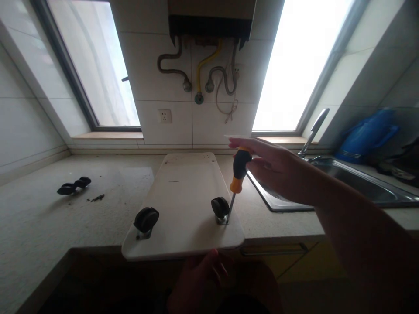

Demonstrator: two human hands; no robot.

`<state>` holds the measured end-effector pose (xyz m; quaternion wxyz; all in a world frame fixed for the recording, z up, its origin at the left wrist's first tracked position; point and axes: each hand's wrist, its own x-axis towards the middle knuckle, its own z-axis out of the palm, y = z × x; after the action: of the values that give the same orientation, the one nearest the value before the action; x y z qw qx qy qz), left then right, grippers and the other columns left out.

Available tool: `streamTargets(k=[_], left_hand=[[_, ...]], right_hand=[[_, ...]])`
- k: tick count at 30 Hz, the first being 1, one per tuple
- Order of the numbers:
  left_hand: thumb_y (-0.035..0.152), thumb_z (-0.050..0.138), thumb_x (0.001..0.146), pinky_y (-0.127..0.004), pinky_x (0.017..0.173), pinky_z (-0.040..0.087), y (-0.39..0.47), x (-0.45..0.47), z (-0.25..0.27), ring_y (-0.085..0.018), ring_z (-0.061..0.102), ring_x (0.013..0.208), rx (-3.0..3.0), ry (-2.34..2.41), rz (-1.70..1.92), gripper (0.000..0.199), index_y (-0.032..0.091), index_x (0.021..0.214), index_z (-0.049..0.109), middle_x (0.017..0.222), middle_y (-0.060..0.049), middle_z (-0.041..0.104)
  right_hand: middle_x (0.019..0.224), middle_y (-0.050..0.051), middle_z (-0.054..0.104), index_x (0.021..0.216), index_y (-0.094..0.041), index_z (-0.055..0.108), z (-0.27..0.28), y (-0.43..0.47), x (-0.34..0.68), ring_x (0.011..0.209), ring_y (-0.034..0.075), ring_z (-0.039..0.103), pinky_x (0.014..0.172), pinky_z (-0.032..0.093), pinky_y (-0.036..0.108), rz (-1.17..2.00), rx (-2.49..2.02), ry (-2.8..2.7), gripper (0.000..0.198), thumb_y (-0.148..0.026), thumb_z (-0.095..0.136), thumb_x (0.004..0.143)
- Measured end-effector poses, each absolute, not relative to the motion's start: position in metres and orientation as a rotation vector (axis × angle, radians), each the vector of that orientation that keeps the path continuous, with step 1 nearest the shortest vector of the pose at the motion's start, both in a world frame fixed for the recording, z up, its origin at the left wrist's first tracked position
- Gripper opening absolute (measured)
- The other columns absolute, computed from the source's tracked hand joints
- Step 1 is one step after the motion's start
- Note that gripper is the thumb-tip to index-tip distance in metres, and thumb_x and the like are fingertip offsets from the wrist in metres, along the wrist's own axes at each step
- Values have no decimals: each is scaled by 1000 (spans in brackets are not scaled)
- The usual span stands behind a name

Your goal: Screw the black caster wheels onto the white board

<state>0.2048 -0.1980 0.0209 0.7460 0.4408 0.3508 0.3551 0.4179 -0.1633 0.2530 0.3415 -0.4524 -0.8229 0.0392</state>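
Observation:
My right hand (266,163) is closed around the black-and-orange handle of a screwdriver (236,185), with some fingers stretched past its top. The screwdriver leans slightly, its tip down at the metal plate of a black caster wheel (220,207) on the right front of a white board (183,187). Another black caster wheel (146,219) stands on the board's left front corner. Below the board's front edge, in shadow, my left hand (201,277) has its fingers curled; whatever they hold, if anything, cannot be made out.
Two loose black caster wheels (74,186) and a small heap of dark screws (98,198) lie on the countertop (108,218) at left. A sink (347,174) with a faucet (314,131) is at right, near a blue jug (366,135). A drawer handle (275,250) sits below the counter.

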Motion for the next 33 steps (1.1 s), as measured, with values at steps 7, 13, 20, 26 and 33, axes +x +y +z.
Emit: streamTargets(k=[7,13,20,26,33], left_hand=[[84,67,70,-30,61,43,-202,209,18,-18,59,60,962,857,770,75,10,77,80,67,-9,71],[86,69,65,-28,57,41,-204,213,12,-16,56,54,919,864,804,78,9,72,80,60,-10,69],[84,74,60,-24,50,39,-210,218,11,-12,54,46,798,835,829,74,10,64,77,54,-8,68],[77,76,68,-22,45,39,-217,223,-11,-11,58,44,733,699,840,65,12,64,73,66,-10,76],[65,78,76,-20,40,37,-227,228,-33,-12,60,41,622,513,826,56,15,101,77,69,-8,77]], right_hand=[[111,9,68,119,-22,69,256,-162,417,94,23,69,82,61,41,-51,-1241,-2095,35,-41,69,90],[138,8,61,143,-28,56,261,-167,420,115,22,66,93,59,39,178,-1123,-2196,47,-23,52,96],[98,7,69,117,-24,73,266,-173,411,80,20,66,69,58,38,-109,-1275,-2143,36,-46,70,89],[128,11,67,146,-26,54,268,-177,411,105,24,68,85,58,40,219,-1216,-2217,50,-29,53,96],[86,5,69,94,-22,69,268,-170,407,73,20,63,63,52,36,-178,-1423,-2050,32,-50,76,82]])
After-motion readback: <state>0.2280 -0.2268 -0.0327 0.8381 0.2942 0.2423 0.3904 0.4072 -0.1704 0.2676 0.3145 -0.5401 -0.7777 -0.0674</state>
